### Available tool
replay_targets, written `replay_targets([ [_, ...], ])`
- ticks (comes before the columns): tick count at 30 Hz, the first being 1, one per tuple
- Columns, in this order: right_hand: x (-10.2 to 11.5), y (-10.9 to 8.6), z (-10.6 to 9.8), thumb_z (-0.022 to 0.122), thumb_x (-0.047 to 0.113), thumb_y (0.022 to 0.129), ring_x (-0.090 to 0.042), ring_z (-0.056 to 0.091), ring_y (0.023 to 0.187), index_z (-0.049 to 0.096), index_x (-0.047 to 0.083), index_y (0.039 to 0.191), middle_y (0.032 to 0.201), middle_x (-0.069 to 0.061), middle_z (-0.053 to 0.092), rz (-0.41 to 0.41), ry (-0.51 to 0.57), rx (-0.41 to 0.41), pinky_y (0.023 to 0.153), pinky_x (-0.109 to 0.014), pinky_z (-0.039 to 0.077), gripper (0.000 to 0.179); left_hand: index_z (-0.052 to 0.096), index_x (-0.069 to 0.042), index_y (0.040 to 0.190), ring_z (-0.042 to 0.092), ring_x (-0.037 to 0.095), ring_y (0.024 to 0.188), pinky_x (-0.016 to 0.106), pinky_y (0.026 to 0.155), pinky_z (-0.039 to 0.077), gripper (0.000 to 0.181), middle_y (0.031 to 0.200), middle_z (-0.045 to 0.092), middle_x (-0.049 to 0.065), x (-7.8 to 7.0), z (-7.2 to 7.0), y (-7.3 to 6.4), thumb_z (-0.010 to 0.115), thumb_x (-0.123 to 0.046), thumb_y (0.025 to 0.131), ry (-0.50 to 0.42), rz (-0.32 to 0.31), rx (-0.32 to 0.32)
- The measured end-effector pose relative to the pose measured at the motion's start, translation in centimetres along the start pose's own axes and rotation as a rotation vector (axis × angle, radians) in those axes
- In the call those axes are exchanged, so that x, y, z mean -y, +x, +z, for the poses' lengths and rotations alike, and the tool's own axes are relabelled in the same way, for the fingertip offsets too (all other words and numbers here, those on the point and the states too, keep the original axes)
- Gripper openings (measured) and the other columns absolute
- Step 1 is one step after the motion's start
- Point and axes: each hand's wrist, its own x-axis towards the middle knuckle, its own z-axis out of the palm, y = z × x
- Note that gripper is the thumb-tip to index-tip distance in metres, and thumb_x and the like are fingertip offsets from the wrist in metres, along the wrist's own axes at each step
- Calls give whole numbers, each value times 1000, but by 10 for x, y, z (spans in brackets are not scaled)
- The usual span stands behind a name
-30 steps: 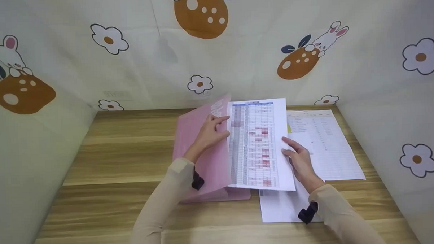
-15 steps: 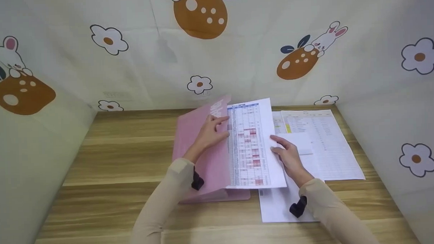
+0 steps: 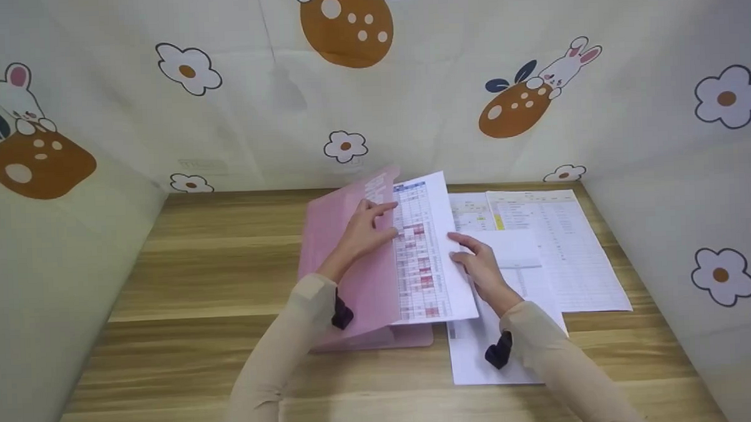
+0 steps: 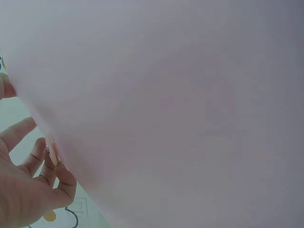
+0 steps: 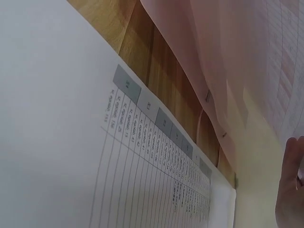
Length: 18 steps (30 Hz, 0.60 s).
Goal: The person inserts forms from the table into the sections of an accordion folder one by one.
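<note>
A pink folder (image 3: 352,268) is held open near the middle of the wooden table (image 3: 196,273), its front cover lifted by the left hand (image 3: 360,233), whose fingers are curled over the cover's right edge. A printed sheet (image 3: 424,253) with red-marked rows is tucked partway into the folder, at 3 o'clock from the left hand. Its right edge is touched by the right hand (image 3: 480,270), fingers fairly straight; whether the edge is pinched cannot be told. Further printed pages (image 3: 564,248) are spread flat on the table at 3 o'clock from the folder, with one white page (image 3: 474,357) under the right wrist.
</note>
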Motion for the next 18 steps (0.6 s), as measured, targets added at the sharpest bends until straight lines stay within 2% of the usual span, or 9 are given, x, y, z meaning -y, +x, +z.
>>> replay_targets([
  [6, -5, 2, 5, 51, -4, 79, -25, 45, 107, 52, 0, 120, 127, -14, 43, -26, -40, 8, 86, -33, 35, 41, 54, -14, 123, 37, 17, 75, 26, 62, 32, 55, 94, 39, 6, 0, 0, -1, 62, -19, 68, -4, 3, 3],
  [13, -8, -2, 4, 55, 2, 80, -25, 54, 91, 56, 2, 116, 118, -13, 51, -112, -196, 31, 74, -30, 41, 36, 53, -15, 123, 37, 16, 76, 26, 62, 33, 56, 95, 39, 5, -1, 0, -1, 62, -19, 68, -4, -15, 5],
  [18, -6, -14, -7, 57, 4, 80, -23, 56, 89, 57, 3, 115, 129, -12, 42, -160, -276, 110, 70, -29, 44, 35, 53, -15, 124, 38, 16, 76, 26, 62, 33, 55, 95, 38, 5, -1, -1, -1, 62, -19, 69, 8, -6, 5],
])
